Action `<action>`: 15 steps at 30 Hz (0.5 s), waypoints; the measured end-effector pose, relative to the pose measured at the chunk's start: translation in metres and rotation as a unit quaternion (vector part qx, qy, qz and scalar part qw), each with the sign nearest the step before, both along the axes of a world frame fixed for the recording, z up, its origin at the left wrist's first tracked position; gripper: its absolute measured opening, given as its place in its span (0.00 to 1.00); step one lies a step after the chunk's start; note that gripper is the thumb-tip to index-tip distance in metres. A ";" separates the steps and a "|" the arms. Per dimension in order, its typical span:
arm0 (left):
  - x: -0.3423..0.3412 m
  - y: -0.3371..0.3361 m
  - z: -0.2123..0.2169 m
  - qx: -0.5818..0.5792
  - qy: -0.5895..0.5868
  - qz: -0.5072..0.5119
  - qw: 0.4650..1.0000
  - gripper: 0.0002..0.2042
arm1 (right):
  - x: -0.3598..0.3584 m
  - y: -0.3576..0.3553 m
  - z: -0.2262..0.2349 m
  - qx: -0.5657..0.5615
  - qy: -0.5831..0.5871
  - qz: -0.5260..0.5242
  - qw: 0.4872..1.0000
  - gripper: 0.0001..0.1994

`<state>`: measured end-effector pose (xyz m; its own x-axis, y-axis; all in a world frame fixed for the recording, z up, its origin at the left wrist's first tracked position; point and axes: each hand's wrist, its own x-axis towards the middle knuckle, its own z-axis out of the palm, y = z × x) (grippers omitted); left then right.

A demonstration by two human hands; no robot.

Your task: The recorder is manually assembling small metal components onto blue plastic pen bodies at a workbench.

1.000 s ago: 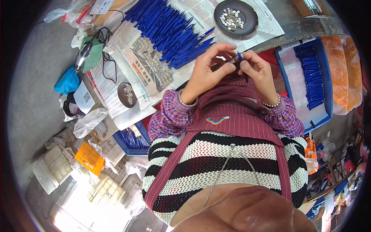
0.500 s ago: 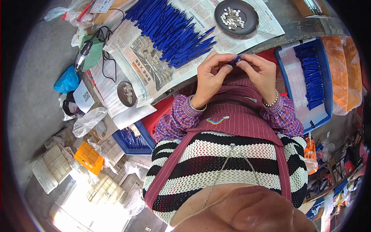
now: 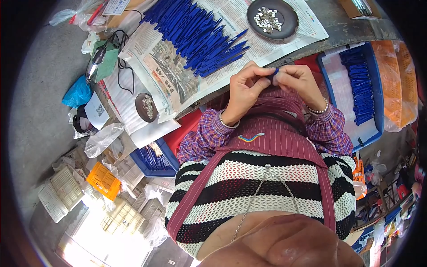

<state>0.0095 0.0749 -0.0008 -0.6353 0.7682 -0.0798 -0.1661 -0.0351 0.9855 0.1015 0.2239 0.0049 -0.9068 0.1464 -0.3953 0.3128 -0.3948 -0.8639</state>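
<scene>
Just past the table's near edge, my left hand (image 3: 247, 89) and my right hand (image 3: 302, 84) meet fingertip to fingertip. Between them is a small dark-blue strip (image 3: 276, 71), pinched by both hands and mostly hidden by the fingers. Beyond my left hand, a long heap of narrow blue strips (image 3: 191, 38) lies side by side on newspaper (image 3: 167, 73). A round dark dish (image 3: 291, 32) at the far side carries small shiny silver pieces (image 3: 267, 20).
A blue tray (image 3: 378, 98) with more blue strips stands at right, beside orange baskets (image 3: 386, 80). Another blue tray (image 3: 165, 169) sits lower left. A small dark dish (image 3: 140, 109), a corded hand tool (image 3: 95, 62) and plastic bags (image 3: 104, 140) lie on the left.
My right hand has turned and shifted slightly, its wrist moving right. My left hand stays nearly in place, and both still pinch the blue strip.
</scene>
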 end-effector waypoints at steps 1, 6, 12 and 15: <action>0.000 0.000 0.000 -0.003 0.001 0.008 1.000 0.12 | -0.001 -0.002 -0.001 0.000 0.000 -0.001 1.000 0.09; 0.002 0.001 0.002 0.012 -0.002 0.003 1.000 0.12 | 0.000 -0.005 0.005 0.410 0.199 -0.067 0.888 0.06; 0.005 -0.003 -0.007 -0.001 -0.057 -0.013 0.998 0.12 | 0.000 0.009 -0.004 0.287 0.189 0.040 0.938 0.08; 0.006 -0.007 -0.011 0.002 -0.055 -0.017 0.998 0.12 | 0.003 0.012 -0.015 0.033 0.109 0.089 0.990 0.10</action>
